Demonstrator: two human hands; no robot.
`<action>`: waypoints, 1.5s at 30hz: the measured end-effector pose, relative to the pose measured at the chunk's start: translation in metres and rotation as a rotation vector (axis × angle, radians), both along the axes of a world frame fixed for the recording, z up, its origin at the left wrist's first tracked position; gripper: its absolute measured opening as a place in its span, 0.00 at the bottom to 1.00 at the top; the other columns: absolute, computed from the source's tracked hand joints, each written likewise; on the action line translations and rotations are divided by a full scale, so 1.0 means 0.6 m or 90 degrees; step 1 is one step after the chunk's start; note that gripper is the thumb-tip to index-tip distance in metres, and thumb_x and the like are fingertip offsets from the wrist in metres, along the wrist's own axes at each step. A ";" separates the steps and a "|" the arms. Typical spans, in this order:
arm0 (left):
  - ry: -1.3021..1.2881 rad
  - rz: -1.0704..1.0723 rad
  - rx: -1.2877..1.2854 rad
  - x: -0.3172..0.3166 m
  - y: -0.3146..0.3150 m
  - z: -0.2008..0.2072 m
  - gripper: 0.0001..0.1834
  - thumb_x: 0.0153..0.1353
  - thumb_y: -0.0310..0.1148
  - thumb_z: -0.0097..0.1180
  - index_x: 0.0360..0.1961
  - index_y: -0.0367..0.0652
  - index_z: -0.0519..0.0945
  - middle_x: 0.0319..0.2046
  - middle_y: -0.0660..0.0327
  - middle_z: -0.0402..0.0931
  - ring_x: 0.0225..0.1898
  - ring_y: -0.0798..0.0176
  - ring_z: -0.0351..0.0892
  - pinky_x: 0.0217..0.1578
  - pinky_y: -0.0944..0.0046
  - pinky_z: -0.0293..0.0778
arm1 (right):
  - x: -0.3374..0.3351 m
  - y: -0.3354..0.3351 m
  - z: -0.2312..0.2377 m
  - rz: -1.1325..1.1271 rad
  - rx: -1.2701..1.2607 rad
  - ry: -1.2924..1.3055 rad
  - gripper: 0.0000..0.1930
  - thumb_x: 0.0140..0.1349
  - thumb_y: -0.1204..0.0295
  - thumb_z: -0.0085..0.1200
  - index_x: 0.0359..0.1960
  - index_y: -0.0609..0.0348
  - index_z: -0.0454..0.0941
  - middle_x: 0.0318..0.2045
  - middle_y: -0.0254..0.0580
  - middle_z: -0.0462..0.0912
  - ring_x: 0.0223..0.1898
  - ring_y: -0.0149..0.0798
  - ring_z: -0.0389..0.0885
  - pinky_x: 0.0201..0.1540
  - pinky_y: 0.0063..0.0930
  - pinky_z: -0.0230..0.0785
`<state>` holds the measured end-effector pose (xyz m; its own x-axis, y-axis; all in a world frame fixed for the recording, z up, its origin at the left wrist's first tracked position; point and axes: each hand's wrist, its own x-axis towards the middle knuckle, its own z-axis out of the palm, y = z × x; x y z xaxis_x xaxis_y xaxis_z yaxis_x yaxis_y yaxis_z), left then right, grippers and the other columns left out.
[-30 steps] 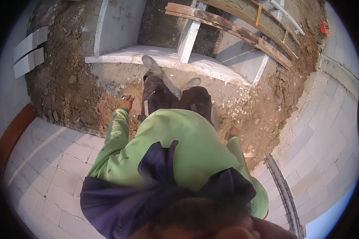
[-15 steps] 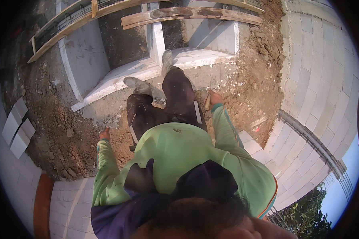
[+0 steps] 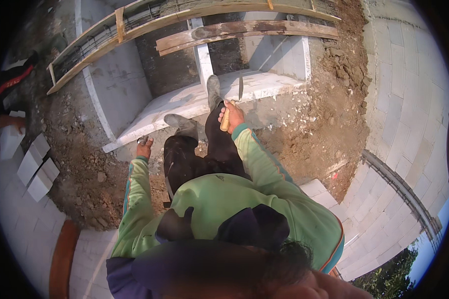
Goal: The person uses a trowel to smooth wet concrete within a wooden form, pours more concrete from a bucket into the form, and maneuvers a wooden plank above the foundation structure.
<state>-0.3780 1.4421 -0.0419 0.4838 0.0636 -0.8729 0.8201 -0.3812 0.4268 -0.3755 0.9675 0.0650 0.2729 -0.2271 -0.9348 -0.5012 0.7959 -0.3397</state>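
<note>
My right hand (image 3: 234,118) is closed around the wooden handle of a trowel (image 3: 225,120), in front of my right thigh. The trowel's thin, dark metal blade points away from me, over the pale block ledge (image 3: 264,82). The blade is seen nearly edge-on. On the left, my left hand (image 3: 144,148) is held low beside my left knee with its fingers curled. A small greyish patch shows at its fingertips, too small to make out. My grey boots (image 3: 182,124) stand at the ledge's near side.
Wooden formwork with metal bars (image 3: 119,25) and stained planks (image 3: 249,29) span the block compartments ahead. Loose white blocks (image 3: 31,162) lie at the left, where another person's hand (image 3: 7,122) touches a block. A block wall (image 3: 409,89) rises at the right, beside rough soil (image 3: 341,99).
My right hand has swung forward and left with the trowel, bringing its blade into sight. My left hand has moved slightly forward. Another person's hand has appeared at the far left.
</note>
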 end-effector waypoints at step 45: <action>-0.215 0.292 -0.182 0.589 -0.316 -0.847 0.37 0.59 0.42 0.76 0.63 0.36 0.72 0.57 0.52 0.78 0.58 0.47 0.79 0.56 0.37 0.77 | 0.436 -0.385 -0.981 -0.401 -0.425 0.000 0.34 0.67 0.54 0.65 0.61 0.67 0.65 0.49 0.55 0.81 0.41 0.51 0.85 0.42 0.50 0.82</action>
<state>-0.0248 1.2526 -0.5503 0.7140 0.1163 -0.6904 0.6756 0.1445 0.7230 -0.1140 0.7368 -0.5239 -0.0847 -0.8272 -0.5555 -0.0415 0.5600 -0.8275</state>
